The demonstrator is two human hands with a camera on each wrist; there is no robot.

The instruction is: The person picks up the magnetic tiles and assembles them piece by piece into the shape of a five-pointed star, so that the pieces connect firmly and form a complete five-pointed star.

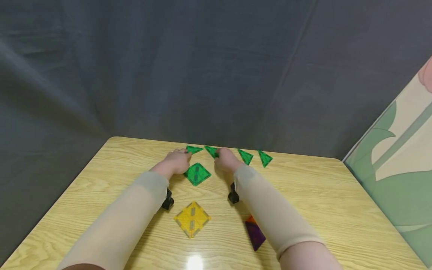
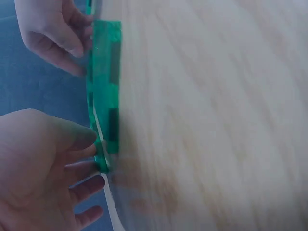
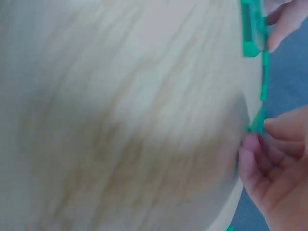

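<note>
Near the far edge of the table, my left hand pinches the tip of a green triangular tile. In the left wrist view, the thumb and forefinger of that left hand meet at the tile's corner. To its right, my right hand holds a second green triangular tile by one corner. The right wrist view shows this tile between the thumb and fingers. A green diamond of joined tiles lies flat on the table between the hands, slightly nearer to me.
Two more green triangles lie right of my right hand. A yellow diamond of joined tiles is nearer on the wooden table. Purple and orange tiles are partly under my right forearm. A dark curtain hangs behind.
</note>
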